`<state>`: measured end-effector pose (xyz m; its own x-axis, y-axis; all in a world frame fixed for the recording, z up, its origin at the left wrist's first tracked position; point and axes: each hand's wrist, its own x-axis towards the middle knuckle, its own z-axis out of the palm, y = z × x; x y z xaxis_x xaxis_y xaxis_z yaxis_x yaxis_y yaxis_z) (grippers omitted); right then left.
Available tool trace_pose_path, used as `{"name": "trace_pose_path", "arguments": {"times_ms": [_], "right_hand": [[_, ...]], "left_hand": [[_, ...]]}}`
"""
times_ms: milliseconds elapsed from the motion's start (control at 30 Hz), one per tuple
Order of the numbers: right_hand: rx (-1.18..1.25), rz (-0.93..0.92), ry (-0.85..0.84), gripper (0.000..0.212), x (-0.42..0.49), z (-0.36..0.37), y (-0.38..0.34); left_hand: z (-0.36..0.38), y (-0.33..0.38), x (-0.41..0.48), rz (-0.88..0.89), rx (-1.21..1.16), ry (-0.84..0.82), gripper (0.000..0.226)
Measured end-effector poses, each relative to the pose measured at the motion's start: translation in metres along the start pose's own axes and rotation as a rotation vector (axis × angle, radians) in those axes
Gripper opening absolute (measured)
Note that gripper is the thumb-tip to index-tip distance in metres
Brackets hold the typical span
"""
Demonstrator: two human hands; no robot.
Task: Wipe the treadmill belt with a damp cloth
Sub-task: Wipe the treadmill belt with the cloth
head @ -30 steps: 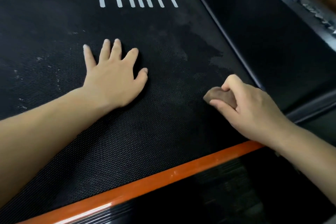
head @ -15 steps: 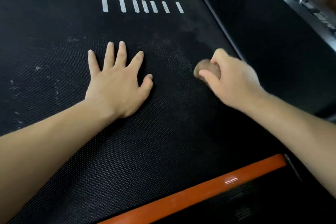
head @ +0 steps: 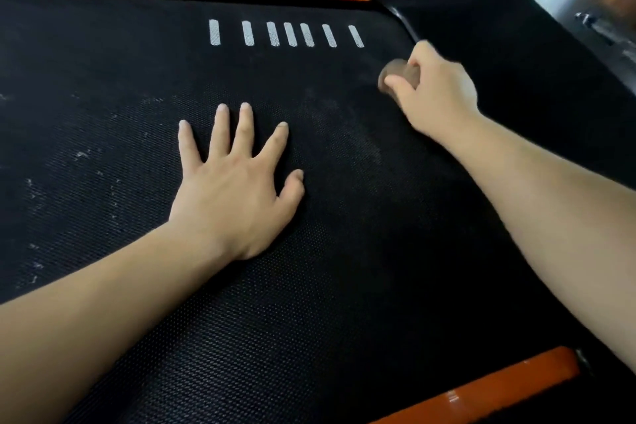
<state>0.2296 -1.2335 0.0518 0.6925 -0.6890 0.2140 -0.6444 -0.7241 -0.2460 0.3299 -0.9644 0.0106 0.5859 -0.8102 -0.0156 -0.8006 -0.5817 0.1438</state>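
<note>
Right hand [head: 437,93] is down on the belt [head: 344,303], fingers curled tight round a small brown cloth [head: 395,74]. Only a blurred nub of it pokes out on the thumb side of the fist, and it looks pressed to the belt surface. Just beyond that grip, to its outer side, runs the belt's edge and the black side cover [head: 516,55]. Up and across from it sits the row of white stripes [head: 289,34]. The left hand [head: 234,189] lies well back from the grip, flat and spread, holding nothing, palm bearing on the belt.

Trouble spots, as I read them:
- **Narrow wipe:** with the wad bunched so small, knuckles may drag while the cloth cleans only a thin streak.
- **Edge snag:** so close to the edge, a hard push outward could jam the cloth into the seam by the cover.
- **Belt creep:** weight on that flat palm could shift the belt mid-stroke.
- **Missed dirt:** the pale specks [head: 82,153] lie far across from the grip, past the left hand, and are easy to miss.
</note>
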Motion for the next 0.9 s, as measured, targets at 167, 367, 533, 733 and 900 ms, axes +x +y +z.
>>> {"name": "trace_pose_path", "arguments": {"times_ms": [167, 367, 533, 733, 900], "right_hand": [[0.112, -0.089, -0.038, 0.030, -0.006, 0.011, -0.008], [-0.001, -0.126, -0.024, 0.028, 0.030, 0.010, -0.007], [0.042, -0.037, 0.013, 0.031, 0.051, 0.015, -0.011], [0.050, -0.241, -0.069, 0.031, 0.040, 0.015, -0.012], [-0.038, -0.028, 0.051, 0.033, 0.093, 0.020, -0.011]], "left_hand": [[-0.001, 0.001, 0.001, 0.010, 0.007, -0.020, 0.079], [-0.006, 0.000, 0.008, 0.064, 0.087, -0.100, 0.083], [-0.009, -0.005, 0.015, 0.086, 0.048, -0.108, 0.087], [-0.006, 0.000, 0.017, 0.045, 0.016, -0.060, 0.083], [-0.007, 0.000, 0.016, 0.052, 0.029, -0.048, 0.082]]}}
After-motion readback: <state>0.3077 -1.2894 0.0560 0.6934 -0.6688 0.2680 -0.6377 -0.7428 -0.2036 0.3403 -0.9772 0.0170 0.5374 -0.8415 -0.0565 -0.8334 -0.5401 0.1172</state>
